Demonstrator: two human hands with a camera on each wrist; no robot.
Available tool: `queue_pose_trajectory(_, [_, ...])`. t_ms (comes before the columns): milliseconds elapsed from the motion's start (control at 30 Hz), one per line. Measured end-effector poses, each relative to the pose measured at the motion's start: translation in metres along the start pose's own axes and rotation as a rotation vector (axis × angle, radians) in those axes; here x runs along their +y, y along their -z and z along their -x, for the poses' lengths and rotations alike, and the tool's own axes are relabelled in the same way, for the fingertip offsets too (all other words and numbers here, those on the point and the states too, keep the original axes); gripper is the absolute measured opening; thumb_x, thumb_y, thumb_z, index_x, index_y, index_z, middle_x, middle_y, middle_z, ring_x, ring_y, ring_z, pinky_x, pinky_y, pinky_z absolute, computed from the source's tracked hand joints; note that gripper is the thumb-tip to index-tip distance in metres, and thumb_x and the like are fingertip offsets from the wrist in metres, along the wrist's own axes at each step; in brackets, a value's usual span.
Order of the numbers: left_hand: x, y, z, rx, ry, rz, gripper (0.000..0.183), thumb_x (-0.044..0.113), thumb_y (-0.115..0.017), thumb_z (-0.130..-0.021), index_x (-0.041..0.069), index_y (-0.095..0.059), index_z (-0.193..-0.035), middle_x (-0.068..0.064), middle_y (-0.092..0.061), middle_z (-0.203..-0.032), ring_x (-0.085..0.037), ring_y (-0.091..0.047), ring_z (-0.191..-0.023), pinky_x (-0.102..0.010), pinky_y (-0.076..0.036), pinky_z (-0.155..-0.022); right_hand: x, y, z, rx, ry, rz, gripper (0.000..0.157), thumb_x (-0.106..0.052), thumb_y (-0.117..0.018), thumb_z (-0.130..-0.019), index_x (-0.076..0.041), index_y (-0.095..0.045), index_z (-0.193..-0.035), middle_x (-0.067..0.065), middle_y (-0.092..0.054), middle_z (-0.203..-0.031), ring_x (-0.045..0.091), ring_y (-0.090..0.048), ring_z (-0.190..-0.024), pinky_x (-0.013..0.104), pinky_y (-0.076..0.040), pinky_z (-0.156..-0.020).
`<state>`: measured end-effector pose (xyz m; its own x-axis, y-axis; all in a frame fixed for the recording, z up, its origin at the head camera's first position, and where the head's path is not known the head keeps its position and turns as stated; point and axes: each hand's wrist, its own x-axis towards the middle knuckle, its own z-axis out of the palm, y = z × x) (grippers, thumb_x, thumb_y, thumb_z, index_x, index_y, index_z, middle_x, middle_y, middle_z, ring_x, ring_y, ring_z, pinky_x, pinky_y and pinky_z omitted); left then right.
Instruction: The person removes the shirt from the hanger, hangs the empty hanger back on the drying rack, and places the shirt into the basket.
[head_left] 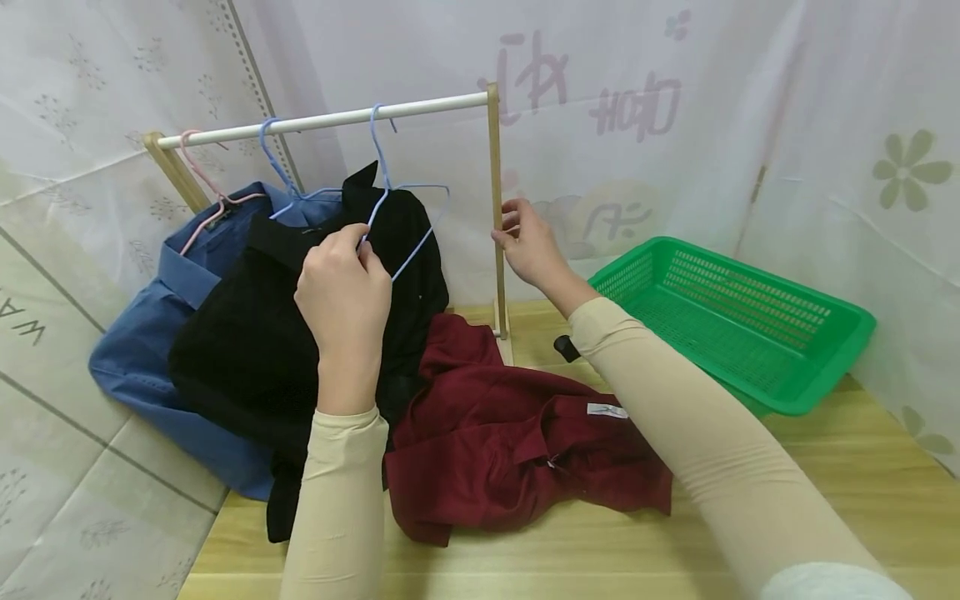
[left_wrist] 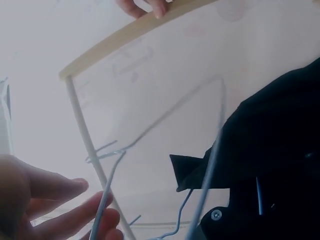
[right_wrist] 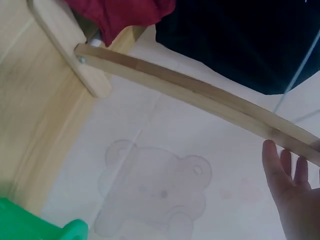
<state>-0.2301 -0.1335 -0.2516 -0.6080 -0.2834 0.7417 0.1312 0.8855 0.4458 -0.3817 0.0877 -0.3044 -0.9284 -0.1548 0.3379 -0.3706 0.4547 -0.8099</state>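
My left hand point(head_left: 345, 287) is at the sloping arm of an otherwise bare blue wire hanger point(head_left: 380, 150), hooked over the rack's white rail point(head_left: 322, 122). In the left wrist view its thumb stands apart from the wire, which crosses the other fingers point(left_wrist: 107, 217). My right hand point(head_left: 531, 246) holds the rack's wooden post point(head_left: 496, 167) between thumb and fingers. Beside the left hand, a black shirt point(head_left: 277, 325) hangs in front of a blue shirt point(head_left: 180, 283). Another blue hanger point(head_left: 273, 154) and a pink hanger point(head_left: 197, 167) hang farther left.
A dark red garment point(head_left: 510, 450) with a white label lies crumpled on the wooden table point(head_left: 570, 558). To the right stands a green plastic basket point(head_left: 750, 333). A small black object point(head_left: 566, 347) lies beside my right forearm. Patterned curtains enclose the back and sides.
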Motion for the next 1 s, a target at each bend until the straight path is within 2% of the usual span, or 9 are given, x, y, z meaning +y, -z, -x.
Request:
queue_pose_trajectory(133, [0.001, 0.002, 0.002, 0.02, -0.014, 0.023, 0.025, 0.013, -0.06, -0.105, 0.005, -0.077, -0.122, -0.014, -0.077, -0.127, -0.04, -0.068, -0.111, -0.057, -0.06, -0.09, 0.0, 0.006, 0.007, -0.038, -0.008, 0.036, 0.049, -0.02, -0.059, -0.11, -0.009, -0.041, -0.155, 0.02, -0.057, -0.141, 0.036, -0.063, -0.131, 0.051, -0.055, -0.106])
queue_pose_trajectory(300, [0.004, 0.006, 0.012, 0.055, -0.066, 0.071, 0.025, 0.012, -0.058, -0.106, 0.003, -0.076, -0.121, -0.016, -0.074, -0.129, -0.039, -0.063, -0.118, -0.052, -0.056, -0.103, 0.006, 0.012, 0.018, -0.074, -0.025, -0.002, 0.053, -0.021, -0.061, -0.109, -0.011, -0.04, -0.157, 0.02, -0.052, -0.145, 0.037, -0.066, -0.125, 0.049, -0.061, -0.096])
queue_pose_trajectory(433, [0.004, 0.007, 0.027, 0.036, -0.099, 0.094, 0.024, 0.012, -0.059, -0.106, 0.002, -0.077, -0.119, -0.017, -0.074, -0.128, -0.038, -0.064, -0.117, -0.052, -0.058, -0.102, 0.009, 0.019, 0.03, -0.107, -0.069, -0.023, 0.054, -0.019, -0.062, -0.108, -0.009, -0.04, -0.156, 0.022, -0.05, -0.148, 0.038, -0.068, -0.12, 0.048, -0.064, -0.09])
queue_pose_trajectory(567, [0.005, 0.007, 0.044, -0.003, -0.108, 0.114, 0.024, 0.008, -0.058, -0.105, 0.001, -0.077, -0.118, -0.017, -0.074, -0.127, -0.038, -0.064, -0.115, -0.053, -0.06, -0.098, 0.007, 0.026, 0.05, -0.182, -0.151, 0.064, 0.056, -0.02, -0.061, -0.107, -0.007, -0.04, -0.157, 0.023, -0.05, -0.151, 0.036, -0.069, -0.11, 0.044, -0.063, -0.087])
queue_pose_trajectory(667, [0.001, 0.008, 0.058, -0.027, -0.068, 0.126, 0.028, 0.002, -0.055, -0.102, 0.002, -0.077, -0.119, -0.017, -0.074, -0.128, -0.038, -0.065, -0.113, -0.054, -0.061, -0.093, 0.002, 0.031, 0.07, -0.27, -0.206, 0.128, 0.058, -0.023, -0.062, -0.106, -0.008, -0.04, -0.158, 0.025, -0.048, -0.154, 0.035, -0.07, -0.098, 0.043, -0.061, -0.086])
queue_pose_trajectory(733, [-0.004, 0.009, 0.066, -0.049, -0.015, 0.138, 0.032, -0.003, -0.053, -0.1, 0.003, -0.076, -0.12, -0.017, -0.074, -0.127, -0.037, -0.066, -0.11, -0.054, -0.061, -0.089, -0.001, 0.034, 0.084, -0.327, -0.221, 0.17, 0.059, -0.027, -0.062, -0.107, -0.009, -0.04, -0.159, 0.025, -0.047, -0.156, 0.036, -0.069, -0.103, 0.047, -0.06, -0.092])
queue_pose_trajectory(867, [-0.024, 0.003, 0.081, -0.171, 0.107, 0.175, 0.037, -0.008, -0.051, -0.096, 0.003, -0.073, -0.124, -0.018, -0.072, -0.126, -0.036, -0.066, -0.104, -0.053, -0.056, -0.087, -0.005, 0.037, 0.114, -0.391, -0.18, 0.26, 0.063, -0.032, -0.063, -0.106, -0.006, -0.042, -0.159, 0.029, -0.048, -0.157, 0.046, -0.059, -0.133, 0.059, -0.051, -0.11])
queue_pose_trajectory(933, [-0.036, -0.002, 0.086, -0.299, 0.155, 0.173, 0.039, -0.005, -0.052, -0.097, 0.004, -0.07, -0.13, -0.018, -0.069, -0.131, -0.037, -0.065, -0.108, -0.054, -0.054, -0.091, -0.005, 0.036, 0.129, -0.395, -0.166, 0.308, 0.066, -0.036, -0.064, -0.105, -0.006, -0.042, -0.16, 0.03, -0.046, -0.158, 0.047, -0.048, -0.146, 0.062, -0.045, -0.117])
queue_pose_trajectory(1000, [-0.047, -0.007, 0.091, -0.463, 0.174, 0.143, 0.04, 0.002, -0.055, -0.101, 0.007, -0.064, -0.14, -0.019, -0.062, -0.143, -0.039, -0.061, -0.121, -0.057, -0.052, -0.099, -0.003, 0.036, 0.143, -0.394, -0.165, 0.345, 0.069, -0.039, -0.065, -0.105, -0.006, -0.041, -0.161, 0.032, -0.044, -0.159, 0.049, -0.045, -0.148, 0.064, -0.042, -0.119])
